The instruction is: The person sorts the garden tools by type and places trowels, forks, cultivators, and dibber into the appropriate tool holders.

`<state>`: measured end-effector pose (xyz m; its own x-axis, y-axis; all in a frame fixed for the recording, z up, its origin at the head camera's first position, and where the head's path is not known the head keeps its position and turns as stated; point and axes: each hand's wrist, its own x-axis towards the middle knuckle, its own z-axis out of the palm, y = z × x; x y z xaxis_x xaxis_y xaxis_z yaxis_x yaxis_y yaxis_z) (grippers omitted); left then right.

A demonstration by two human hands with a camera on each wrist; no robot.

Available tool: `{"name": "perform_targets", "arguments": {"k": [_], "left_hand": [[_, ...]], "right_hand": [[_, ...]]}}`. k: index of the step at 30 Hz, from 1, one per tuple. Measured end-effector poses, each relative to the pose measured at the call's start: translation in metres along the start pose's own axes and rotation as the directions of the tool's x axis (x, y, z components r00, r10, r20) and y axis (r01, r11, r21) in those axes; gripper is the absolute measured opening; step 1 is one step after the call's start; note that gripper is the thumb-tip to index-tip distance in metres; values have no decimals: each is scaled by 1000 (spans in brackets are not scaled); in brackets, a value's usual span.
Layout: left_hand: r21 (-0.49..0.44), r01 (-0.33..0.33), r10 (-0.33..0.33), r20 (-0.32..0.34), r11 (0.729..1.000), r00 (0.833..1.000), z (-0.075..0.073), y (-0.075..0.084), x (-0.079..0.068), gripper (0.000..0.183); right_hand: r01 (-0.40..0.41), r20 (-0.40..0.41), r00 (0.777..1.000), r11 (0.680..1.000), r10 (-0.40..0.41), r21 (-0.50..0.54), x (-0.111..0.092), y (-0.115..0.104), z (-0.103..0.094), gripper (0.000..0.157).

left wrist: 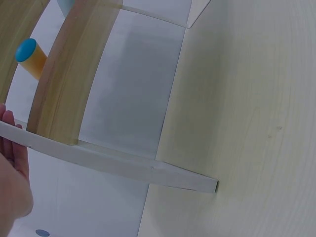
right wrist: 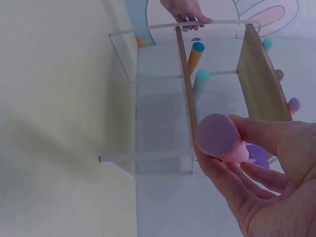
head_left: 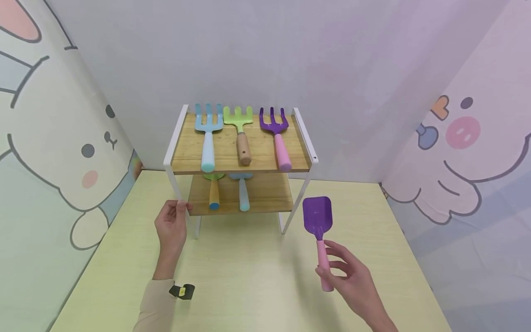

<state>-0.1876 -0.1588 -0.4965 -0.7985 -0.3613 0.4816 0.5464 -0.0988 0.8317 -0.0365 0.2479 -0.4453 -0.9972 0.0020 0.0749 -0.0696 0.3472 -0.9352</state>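
Note:
A purple toy shovel with a pink handle is pinched in my right hand, scoop pointing away, to the right of the two-tier rack. In the right wrist view the round end of its handle faces the camera. My left hand grips the white front-left leg of the rack beside the lower shelf. Three hand forks lie on the top shelf: a blue one, a green one with a wooden handle, and a purple one with a pink handle.
On the lower shelf lie an orange-handled tool with a green head and a light blue tool. The rack stands on a pale wooden table. Cartoon-printed walls enclose the back and sides.

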Motion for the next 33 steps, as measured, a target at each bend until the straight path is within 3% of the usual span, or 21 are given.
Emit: {"name": "perform_targets", "arguments": {"k": [11,24,33], "left_hand": [[-8,3,-3,0,1000,1000,1,0,0,21],[0,8,-8,3,1000,1000,0,1,0,22],[0,9,-9,5,1000,1000,-1,0,0,22]], "right_hand": [[28,43,999,1000,-28,6,4,-7,13,59],[-15,123,992,999,10,42,18,-17,29,59],[43,151,987,999,-47,25,35,-18,34,57]]}}
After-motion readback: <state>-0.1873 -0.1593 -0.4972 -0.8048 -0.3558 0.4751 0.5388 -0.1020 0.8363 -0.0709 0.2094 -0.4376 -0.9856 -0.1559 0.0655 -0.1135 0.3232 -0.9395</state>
